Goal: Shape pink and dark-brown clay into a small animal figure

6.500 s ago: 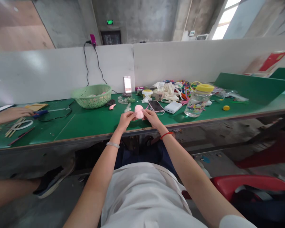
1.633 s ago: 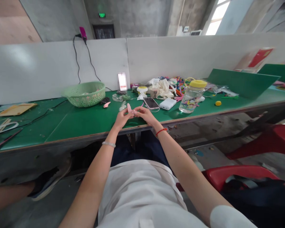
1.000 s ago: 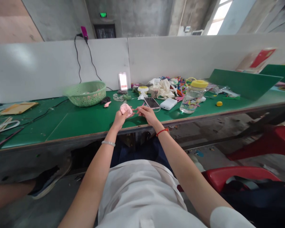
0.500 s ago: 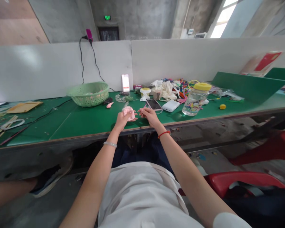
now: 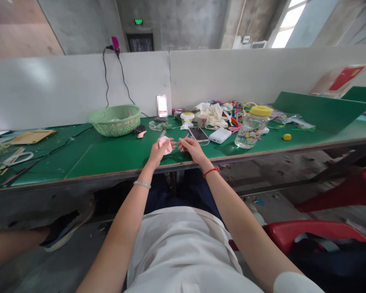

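Over the near edge of the green table (image 5: 116, 156), my left hand (image 5: 157, 153) is closed round a small soft pink piece (image 5: 164, 143). Just to its right, my right hand (image 5: 192, 149) has its fingers pinched together at something thin that I cannot make out, close to the pink piece. A phone (image 5: 199, 134) and a white power bank (image 5: 221, 136) lie just beyond my right hand.
A green basket (image 5: 115, 120) stands at the back left. A clear jar with a yellow lid (image 5: 253, 126) stands right, near a heap of cloth and coloured bits (image 5: 221, 112). A black cable (image 5: 61, 145) crosses the left side. Another person's leg (image 5: 15, 246) shows at lower left. A red chair (image 5: 311, 234) stands at right.
The pink piece was a flat round shape held by both hands; it now sits bunched in my left hand alone. My right hand has come off it and pinches beside it.
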Demonstrator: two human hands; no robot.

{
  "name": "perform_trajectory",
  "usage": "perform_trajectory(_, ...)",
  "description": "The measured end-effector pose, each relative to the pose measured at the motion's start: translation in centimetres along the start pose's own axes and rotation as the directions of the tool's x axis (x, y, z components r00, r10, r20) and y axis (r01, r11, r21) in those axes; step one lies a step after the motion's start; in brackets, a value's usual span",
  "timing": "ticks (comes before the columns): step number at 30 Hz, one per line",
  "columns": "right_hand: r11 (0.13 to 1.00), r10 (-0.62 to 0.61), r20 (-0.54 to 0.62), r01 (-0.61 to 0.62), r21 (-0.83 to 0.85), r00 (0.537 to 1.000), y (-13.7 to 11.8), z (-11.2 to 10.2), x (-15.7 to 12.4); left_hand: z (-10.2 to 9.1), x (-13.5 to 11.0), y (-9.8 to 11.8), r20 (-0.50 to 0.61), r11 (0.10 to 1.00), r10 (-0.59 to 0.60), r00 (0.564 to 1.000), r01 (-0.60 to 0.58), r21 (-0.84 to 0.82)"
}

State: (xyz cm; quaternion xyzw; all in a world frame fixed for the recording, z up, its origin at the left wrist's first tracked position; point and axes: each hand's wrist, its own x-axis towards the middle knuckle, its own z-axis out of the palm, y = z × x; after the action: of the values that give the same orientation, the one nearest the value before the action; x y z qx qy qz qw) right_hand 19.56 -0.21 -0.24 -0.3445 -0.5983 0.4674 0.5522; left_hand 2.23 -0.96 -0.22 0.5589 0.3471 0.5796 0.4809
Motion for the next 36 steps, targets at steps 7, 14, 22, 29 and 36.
perform_trajectory(7,0.993,0.042,0.222,-0.015,-0.120,0.974,-0.4,1.5,0.0,0.1,-0.2,0.5,0.068,1.000,0.019,0.998,-0.020,0.015)
perform_trajectory(14,0.994,0.003,0.149,0.013,-0.106,0.989,0.1,1.5,0.3,-0.5,0.5,-0.3,0.067,0.999,0.022,0.998,-0.025,0.039)
perform_trajectory(22,0.994,-0.032,0.026,0.034,-0.103,0.999,0.6,1.2,0.3,-0.5,0.6,-1.3,-0.069,0.974,0.126,0.990,-0.110,0.200)
perform_trajectory(29,0.996,-0.029,0.024,0.031,-0.083,0.999,1.0,1.1,0.5,-0.7,0.3,-1.3,-0.069,0.943,0.178,0.982,-0.150,0.298)
perform_trajectory(36,0.998,-0.014,0.065,0.019,-0.065,0.998,0.8,0.9,0.3,-0.9,1.0,-2.5,-0.073,0.940,0.206,0.976,-0.176,0.292)
